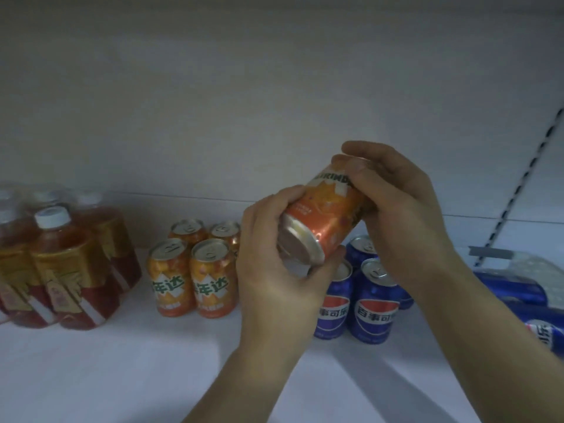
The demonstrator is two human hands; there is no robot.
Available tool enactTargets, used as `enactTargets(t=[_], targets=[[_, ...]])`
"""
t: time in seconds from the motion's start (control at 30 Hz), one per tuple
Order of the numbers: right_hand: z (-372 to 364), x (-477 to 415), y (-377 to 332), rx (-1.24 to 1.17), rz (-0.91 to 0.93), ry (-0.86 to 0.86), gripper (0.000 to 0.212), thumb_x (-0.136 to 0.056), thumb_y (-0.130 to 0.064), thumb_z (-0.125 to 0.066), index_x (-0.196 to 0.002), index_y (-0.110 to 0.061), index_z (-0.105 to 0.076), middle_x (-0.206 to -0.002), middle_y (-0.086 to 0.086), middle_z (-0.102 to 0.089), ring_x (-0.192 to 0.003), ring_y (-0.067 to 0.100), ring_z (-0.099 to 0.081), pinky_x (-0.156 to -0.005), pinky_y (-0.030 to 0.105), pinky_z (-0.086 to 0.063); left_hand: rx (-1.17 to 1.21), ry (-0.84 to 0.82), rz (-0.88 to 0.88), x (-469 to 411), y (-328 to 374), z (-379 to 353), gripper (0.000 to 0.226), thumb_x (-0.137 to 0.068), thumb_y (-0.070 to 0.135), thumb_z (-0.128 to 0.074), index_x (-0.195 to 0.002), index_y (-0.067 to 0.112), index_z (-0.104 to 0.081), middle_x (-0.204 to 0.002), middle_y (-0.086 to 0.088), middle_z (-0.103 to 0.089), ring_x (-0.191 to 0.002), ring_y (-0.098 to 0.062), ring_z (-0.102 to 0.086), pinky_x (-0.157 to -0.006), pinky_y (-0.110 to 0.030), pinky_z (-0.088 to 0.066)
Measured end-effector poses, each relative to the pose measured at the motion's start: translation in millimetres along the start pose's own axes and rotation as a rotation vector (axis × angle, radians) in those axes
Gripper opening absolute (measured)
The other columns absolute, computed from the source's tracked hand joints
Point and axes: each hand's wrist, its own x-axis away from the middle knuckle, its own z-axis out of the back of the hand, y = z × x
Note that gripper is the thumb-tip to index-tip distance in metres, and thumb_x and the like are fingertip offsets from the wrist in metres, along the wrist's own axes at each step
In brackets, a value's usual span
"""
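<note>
At the far left a shrink-wrapped pack of amber bottles stands on the white shelf, cut off by the picture's edge. Near it, to the right, four orange cans stand upright in a tight square.

The left hand rises from the bottom middle on a bare forearm. Its fingers curl round the near, lower end of the held orange can, one digit lying over the top of the rim and another hooked beneath it. This can is in the air above the shelf, tilted, its silver end facing down and towards the camera, between the orange group and the blue cans. The right hand comes in from the lower right and grips the can's far, upper end, thumb pressed on the label.

That far end is covered by the right hand. Whether the visible silver end is top or base is hard to make out. The hands and the right wrist hide parts of the blue cans. At the right a wrapped blue pack is cut off by the picture's edge.
</note>
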Motion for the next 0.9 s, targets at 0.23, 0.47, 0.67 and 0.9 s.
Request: enactTargets(t=[0.23, 0.47, 0.67, 0.9], targets=[[7, -6, -11, -0.325, -0.069, -0.058, 0.044, -0.083, -0.024, -0.070, -0.123, -0.008, -0.069, -0.122, 0.016, -0.073, -0.109, 0.027, -0.072, -0.090, 0.038, -0.061, 0.335, 0.033, 0.273, 7, 16, -29, 0.077, -0.062, -0.003, -0.090, -0.118, 0.033, -0.051, -0.107, 0.030, -0.063, -0.097, 0.003, -0.068, -0.072, -0.013, -0.056], [11, -12, -11, -0.409, -0.026, -0.110, 0.037, -0.084, -0.016, -0.061, -0.121, -0.010, -0.065, -0.108, 0.012, -0.074, -0.103, 0.028, -0.072, -0.087, 0.040, -0.059, 0.591, -0.213, 0.467, -6, 14, -18, 0.059, -0.072, 0.028, -0.083, -0.125, 0.028, -0.056, -0.118, 0.009, -0.071, -0.103, -0.017, -0.073, -0.079, -0.032, -0.062], [8, -13, -8, -0.504, -0.078, -0.125, 0.042, -0.082, -0.019, -0.055, -0.122, -0.009, -0.062, -0.104, 0.009, -0.073, -0.102, 0.027, -0.072, -0.084, 0.038, -0.059, 0.941, -0.356, 0.706, -7, 8, -10, 0.063, -0.077, 0.022, -0.085, -0.134, 0.020, -0.057, -0.124, -0.015, -0.068, -0.094, -0.030, -0.073, -0.077, -0.035, -0.062], [-4, -14, -2, -0.407, -0.129, -0.112, 0.042, -0.083, -0.022, -0.065, -0.123, -0.012, -0.063, -0.108, 0.013, -0.074, -0.102, 0.034, -0.072, -0.085, 0.042, -0.060, 0.410, -0.150, 0.382, 1, 3, -14, 0.079, -0.067, 0.001, -0.087, -0.125, 0.042, -0.052, -0.113, 0.025, -0.065, -0.105, -0.005, -0.069, -0.076, -0.023, -0.060]])
